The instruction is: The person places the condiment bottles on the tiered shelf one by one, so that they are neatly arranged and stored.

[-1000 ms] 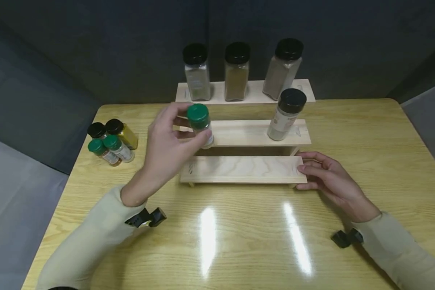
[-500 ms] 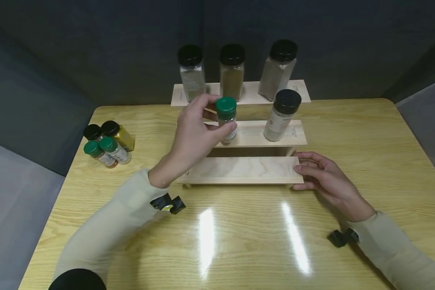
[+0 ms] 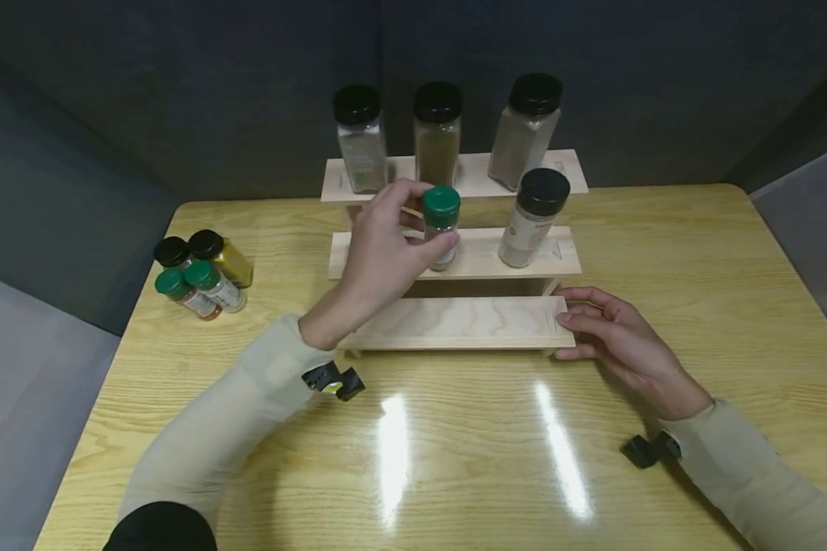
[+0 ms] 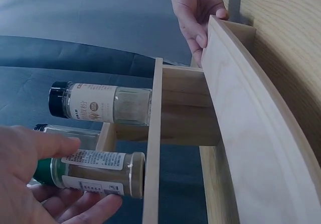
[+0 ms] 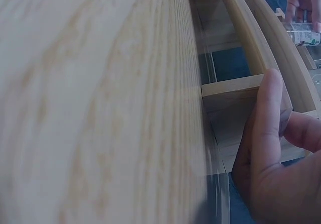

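Note:
My left hand [image 3: 384,249] grips a small green-capped spice jar [image 3: 442,224] and holds it upright with its base on the middle step of a three-step wooden rack [image 3: 455,321]. In the left wrist view the same green-capped jar [image 4: 95,173] stands against the step board between my thumb and fingers. My right hand [image 3: 609,330] holds the right end of the rack's lowest step, fingers on top and thumb at the front edge. The right wrist view shows those fingers [image 5: 268,128] over the rack's end. A black-capped jar [image 3: 534,218] stands on the middle step to the right.
Three tall black-capped jars [image 3: 437,135] stand along the top step. At the table's left edge is a cluster of small jars [image 3: 203,273], two green-capped and two black-capped. The wooden table [image 3: 455,459] has dark partition walls behind it.
My left hand carried the green-capped jar rightward from the rack's left end and lowered it onto the middle step. The right hand stayed on the rack's right end.

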The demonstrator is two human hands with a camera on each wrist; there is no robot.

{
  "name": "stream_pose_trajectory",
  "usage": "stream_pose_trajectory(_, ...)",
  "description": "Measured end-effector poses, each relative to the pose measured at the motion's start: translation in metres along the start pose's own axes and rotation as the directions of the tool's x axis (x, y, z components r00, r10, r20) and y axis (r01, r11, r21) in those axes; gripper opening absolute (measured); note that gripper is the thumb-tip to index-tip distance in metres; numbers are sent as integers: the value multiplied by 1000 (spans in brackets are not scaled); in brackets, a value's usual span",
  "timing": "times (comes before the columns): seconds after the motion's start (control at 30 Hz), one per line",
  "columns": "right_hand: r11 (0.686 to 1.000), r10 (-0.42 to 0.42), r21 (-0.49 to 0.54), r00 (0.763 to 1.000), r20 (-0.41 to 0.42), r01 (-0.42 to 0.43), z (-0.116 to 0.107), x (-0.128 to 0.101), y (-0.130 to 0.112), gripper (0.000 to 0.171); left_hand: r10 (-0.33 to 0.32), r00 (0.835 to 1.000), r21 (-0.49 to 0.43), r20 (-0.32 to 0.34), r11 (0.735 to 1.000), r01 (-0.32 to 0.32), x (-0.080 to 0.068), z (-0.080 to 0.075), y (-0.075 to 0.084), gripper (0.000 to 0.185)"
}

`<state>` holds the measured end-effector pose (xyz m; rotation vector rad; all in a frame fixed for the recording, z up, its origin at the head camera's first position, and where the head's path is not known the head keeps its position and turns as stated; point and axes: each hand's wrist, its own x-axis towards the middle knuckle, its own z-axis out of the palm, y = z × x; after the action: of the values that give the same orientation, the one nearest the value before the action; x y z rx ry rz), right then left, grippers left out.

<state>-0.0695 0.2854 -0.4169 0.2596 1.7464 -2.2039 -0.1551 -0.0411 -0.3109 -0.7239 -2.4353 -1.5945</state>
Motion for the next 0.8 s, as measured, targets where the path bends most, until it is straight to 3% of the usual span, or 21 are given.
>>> stream_pose_trajectory(0.53,999,9,45,1000,-2,-9,0,1,0,27,-5,1000,9,-9,1000,5,-5,2,-5,55)
stream_pose_trajectory(0.67,999,9,49,1000,0,-9,0,1,1,27,-54,998,1,-30,999,54,-12,-3,-6,62)
stream_pose_trajectory(0.8,998,15,58,1000,-4,-15,0,0,1,27,-49,996,-21,-75,999,48,-26,-15,-10,61)
